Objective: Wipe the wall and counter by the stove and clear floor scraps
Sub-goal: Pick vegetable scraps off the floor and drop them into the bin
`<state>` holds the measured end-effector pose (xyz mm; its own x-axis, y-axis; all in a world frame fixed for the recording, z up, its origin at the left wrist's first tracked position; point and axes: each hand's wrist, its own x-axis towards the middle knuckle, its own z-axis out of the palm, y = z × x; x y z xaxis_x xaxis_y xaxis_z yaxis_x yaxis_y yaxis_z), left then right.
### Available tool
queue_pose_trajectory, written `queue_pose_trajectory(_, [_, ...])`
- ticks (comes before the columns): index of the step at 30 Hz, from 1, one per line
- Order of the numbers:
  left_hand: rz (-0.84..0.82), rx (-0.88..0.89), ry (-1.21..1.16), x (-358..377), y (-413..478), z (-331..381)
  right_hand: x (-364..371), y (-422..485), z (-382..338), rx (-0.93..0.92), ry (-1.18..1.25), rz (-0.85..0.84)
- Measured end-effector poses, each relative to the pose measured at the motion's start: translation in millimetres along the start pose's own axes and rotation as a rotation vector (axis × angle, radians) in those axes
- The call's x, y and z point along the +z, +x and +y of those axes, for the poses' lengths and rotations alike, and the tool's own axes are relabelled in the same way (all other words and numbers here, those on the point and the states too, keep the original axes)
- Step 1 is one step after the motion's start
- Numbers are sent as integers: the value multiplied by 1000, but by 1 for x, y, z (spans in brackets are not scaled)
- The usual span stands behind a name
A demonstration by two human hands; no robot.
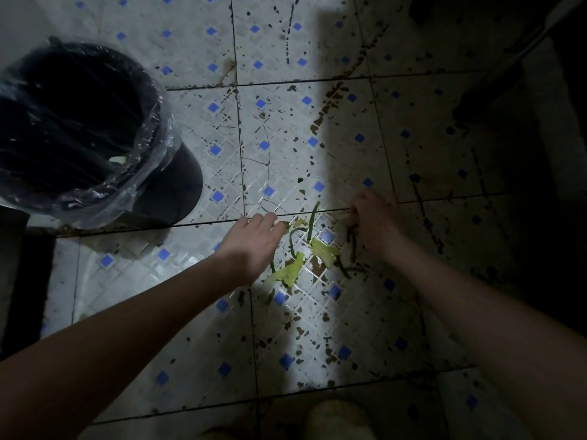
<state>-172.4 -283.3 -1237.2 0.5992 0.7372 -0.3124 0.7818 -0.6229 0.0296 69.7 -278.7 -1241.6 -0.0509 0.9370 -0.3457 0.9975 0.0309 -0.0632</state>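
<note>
Green vegetable scraps (305,252) lie on the tiled floor (273,128) between my two hands: pale leaf pieces and thin dark stems. My left hand (254,242) reaches down with its fingers stretched out, the fingertips at a small green piece on the left side of the pile. My right hand (374,223) is on the pile's right side in shadow, fingers curled down at the floor; whether it holds any scrap is hidden. A black bin (95,138) with a clear plastic liner stands at the left.
The floor tiles are white with blue diamonds, cracked and spotted with dark stains. Dark furniture or a cabinet (540,106) fills the right side in shadow. A dark mat or edge (28,281) lies at the far left. My foot (336,420) shows at the bottom.
</note>
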Motion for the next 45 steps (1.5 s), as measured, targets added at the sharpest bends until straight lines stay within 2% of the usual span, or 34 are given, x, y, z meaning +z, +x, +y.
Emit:
queue_pose_trajectory(3, [9, -1, -3, 0, 1, -1, -3, -9, 4, 93, 230, 121])
queue_pose_trajectory(6, [5, -3, -2, 0, 4, 2, 0, -18, 6, 140, 331, 121])
queue_pose_trajectory(11, [14, 27, -4, -1, 7, 8, 17, -29, 3, 35, 341, -10])
queue_pose_trajectory(19, [-1, 20, -20, 0, 6, 7, 20, -30, -5, -26, 143, -171])
queue_pose_trajectory(23, [-2, 20, -24, 2, 6, 6, 18, -38, -5, -49, 113, -97])
queue_pose_trajectory(32, [-27, -16, -34, 8, 11, 6, 14, -38, 0, -21, 182, -144])
queue_pose_trajectory(36, [-60, 50, -14, 11, 17, 3, 9, -33, 1, 20, 216, -123])
queue_pose_trajectory(45, [-93, 106, -230, 14, 23, 0, 6, -36, -1, 28, 287, -116])
